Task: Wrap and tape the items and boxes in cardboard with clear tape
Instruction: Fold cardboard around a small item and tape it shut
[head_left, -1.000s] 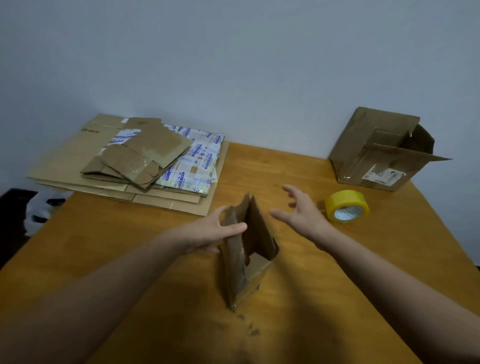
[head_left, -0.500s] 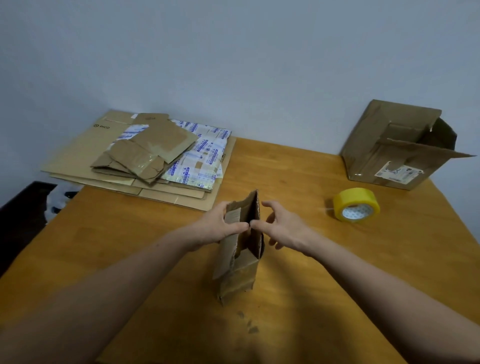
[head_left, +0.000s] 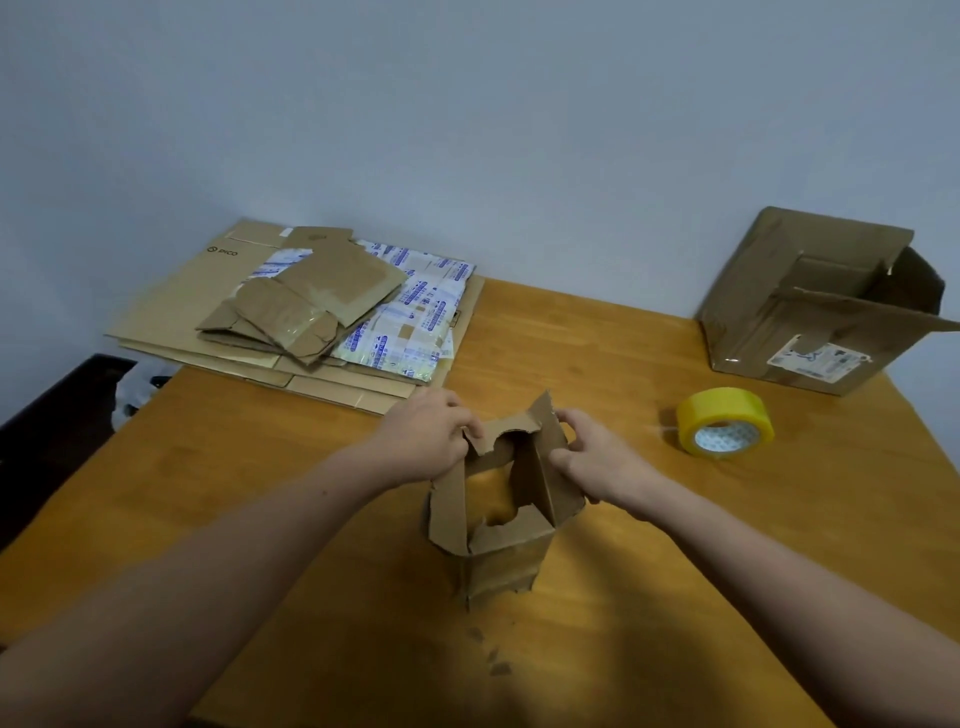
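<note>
Flat cardboard (head_left: 291, 317) lies at upper left on the bench (head_left: 260, 493). At centre the left hand (head_left: 421, 441) has its grip pinching a flap of the torn box (head_left: 504, 556), and the right hand (head_left: 597, 462) grasps its right wall. The tape (head_left: 724, 422) lies right of them, a carton (head_left: 810, 301) at upper right.
</note>
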